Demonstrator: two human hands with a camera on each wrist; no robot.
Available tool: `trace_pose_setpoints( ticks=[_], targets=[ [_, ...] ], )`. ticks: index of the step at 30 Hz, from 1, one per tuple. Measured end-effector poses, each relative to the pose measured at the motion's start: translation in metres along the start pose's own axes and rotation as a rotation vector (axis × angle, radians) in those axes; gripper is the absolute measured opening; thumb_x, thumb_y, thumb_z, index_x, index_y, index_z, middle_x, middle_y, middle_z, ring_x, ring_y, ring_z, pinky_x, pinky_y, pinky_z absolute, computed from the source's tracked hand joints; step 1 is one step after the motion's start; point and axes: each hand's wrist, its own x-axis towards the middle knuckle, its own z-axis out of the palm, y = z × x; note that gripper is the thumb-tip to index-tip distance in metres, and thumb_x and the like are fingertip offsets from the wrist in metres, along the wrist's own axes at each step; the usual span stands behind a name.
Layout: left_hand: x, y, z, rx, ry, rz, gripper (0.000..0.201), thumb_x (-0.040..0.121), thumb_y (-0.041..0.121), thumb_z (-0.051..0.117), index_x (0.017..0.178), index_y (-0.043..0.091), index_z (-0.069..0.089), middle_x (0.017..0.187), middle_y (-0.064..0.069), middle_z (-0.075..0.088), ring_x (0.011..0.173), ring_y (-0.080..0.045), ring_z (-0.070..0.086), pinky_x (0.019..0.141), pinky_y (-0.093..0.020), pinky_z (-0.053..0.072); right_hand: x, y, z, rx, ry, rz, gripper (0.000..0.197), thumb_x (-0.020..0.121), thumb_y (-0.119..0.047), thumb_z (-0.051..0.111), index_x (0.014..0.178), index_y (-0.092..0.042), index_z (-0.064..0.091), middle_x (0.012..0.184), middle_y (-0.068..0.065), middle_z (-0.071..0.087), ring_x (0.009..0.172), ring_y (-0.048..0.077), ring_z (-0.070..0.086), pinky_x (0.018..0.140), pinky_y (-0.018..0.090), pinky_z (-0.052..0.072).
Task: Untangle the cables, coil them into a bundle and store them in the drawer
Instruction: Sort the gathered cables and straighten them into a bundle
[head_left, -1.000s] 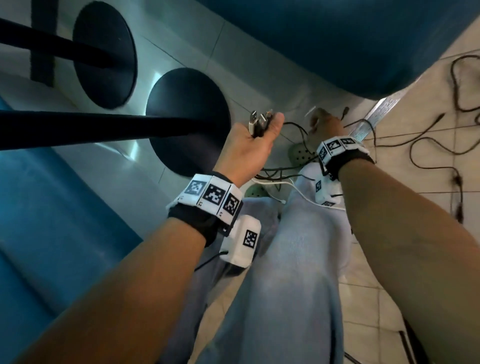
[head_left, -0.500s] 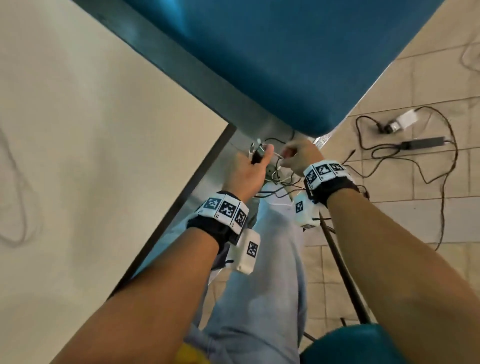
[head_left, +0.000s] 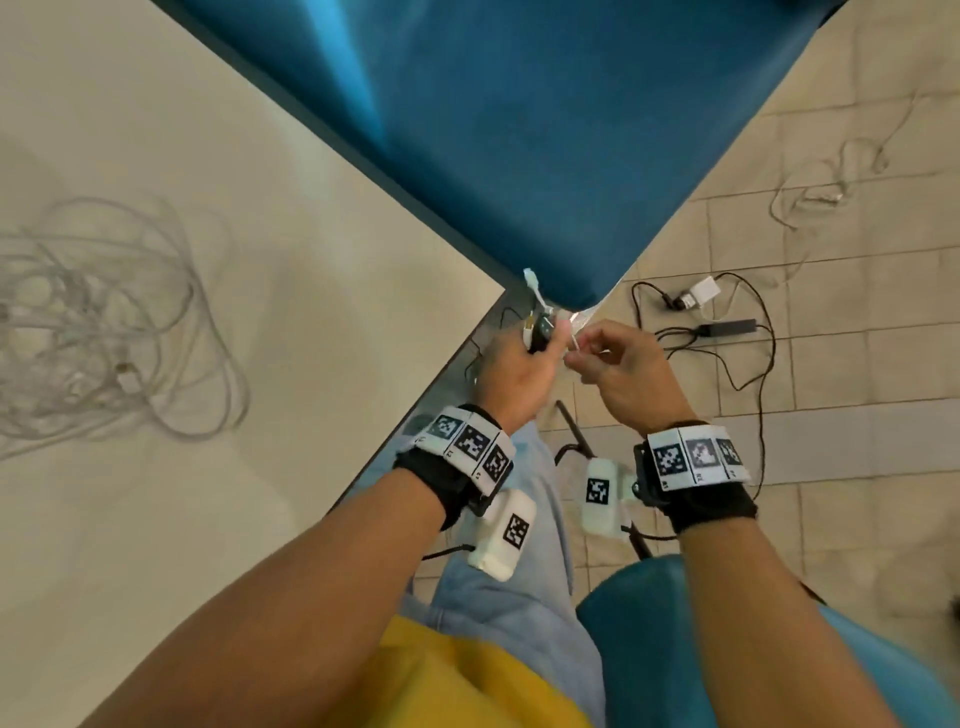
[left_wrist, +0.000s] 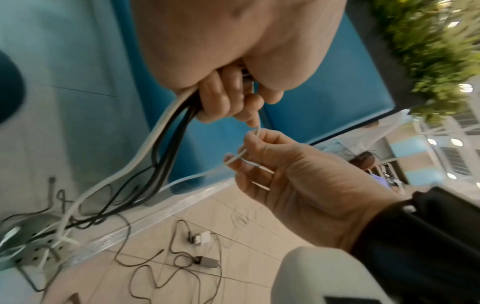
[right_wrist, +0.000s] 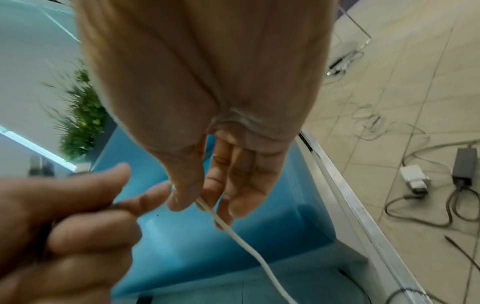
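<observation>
While standing at the corner of the pale counter, holding a bunch of black and white cables in the left hand, fingers curled tight round them. Right hand just beside it at 3 o'clock, pinching a thin white cable between thumb and fingers. Tangle of white cables lying on the counter out at 9 o'clock. Blue padded panel up at 12. Beige tiled floor at 2 to 3 o'clock, with a white charger, a dark adapter and loose black cable sprawled over it, plus a pale cable heap further off. Green plants in the left wrist view, blurry.
</observation>
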Motion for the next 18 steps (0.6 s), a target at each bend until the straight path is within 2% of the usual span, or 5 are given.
trace_pose_setpoints(
  ticks=[4, 8, 11, 13, 18],
  targets=[
    [-0.021, 0.039, -0.004, -0.060, -0.063, 0.088, 0.034, 0.096, 0.042, 0.049, 0.089, 0.015, 0.068, 0.069, 0.009, 0.061, 0.066, -0.004, 0.057, 0.064, -0.029, 0.048, -0.032, -0.034, -0.021, 0.152, 0.086, -0.054, 0.005, 0.086, -0.003, 0.065, 0.089, -0.007, 0.065, 0.085, 0.014, 0.065, 0.081, 0.019, 0.065, 0.069, 0.028, 0.056],
    [-0.038, 0.074, -0.017, -0.139, -0.095, 0.189, 0.033, 0.097, 0.035, 0.050, 0.090, 0.010, 0.070, 0.057, 0.014, 0.056, 0.056, 0.003, 0.052, 0.058, -0.014, 0.040, -0.052, -0.069, -0.037, 0.193, 0.030, -0.144, 0.013, 0.082, 0.003, 0.068, 0.083, -0.010, 0.065, 0.087, 0.025, 0.063, 0.076, 0.021, 0.059, 0.067, 0.029, 0.053],
    [-0.050, 0.103, -0.038, -0.219, -0.083, 0.238, 0.034, 0.096, 0.033, 0.052, 0.082, 0.006, 0.068, 0.046, 0.015, 0.046, 0.048, -0.003, 0.043, 0.056, -0.021, 0.038, -0.059, -0.101, -0.043, 0.115, -0.087, -0.208, 0.014, 0.081, 0.004, 0.069, 0.080, -0.009, 0.065, 0.075, 0.012, 0.063, 0.070, 0.013, 0.058, 0.066, 0.022, 0.049],
    [-0.056, 0.118, -0.055, -0.272, -0.060, 0.240, 0.035, 0.096, 0.037, 0.053, 0.069, 0.017, 0.064, 0.044, 0.013, 0.040, 0.043, -0.004, 0.037, 0.051, -0.025, 0.033, -0.060, -0.123, -0.043, 0.047, -0.174, -0.209, 0.013, 0.081, 0.002, 0.069, 0.080, -0.011, 0.065, 0.073, -0.001, 0.066, 0.068, 0.005, 0.059, 0.067, 0.016, 0.047],
    [-0.068, 0.146, -0.100, -0.301, -0.063, 0.270, 0.041, 0.098, 0.035, 0.049, 0.063, 0.016, 0.051, 0.048, 0.009, 0.034, 0.039, -0.006, 0.027, 0.045, -0.023, 0.024, -0.055, -0.189, -0.044, 0.060, -0.152, -0.265, 0.015, 0.093, -0.022, 0.061, 0.107, -0.024, 0.063, 0.110, 0.011, 0.068, 0.098, 0.014, 0.064, 0.080, 0.026, 0.052]
  ],
)
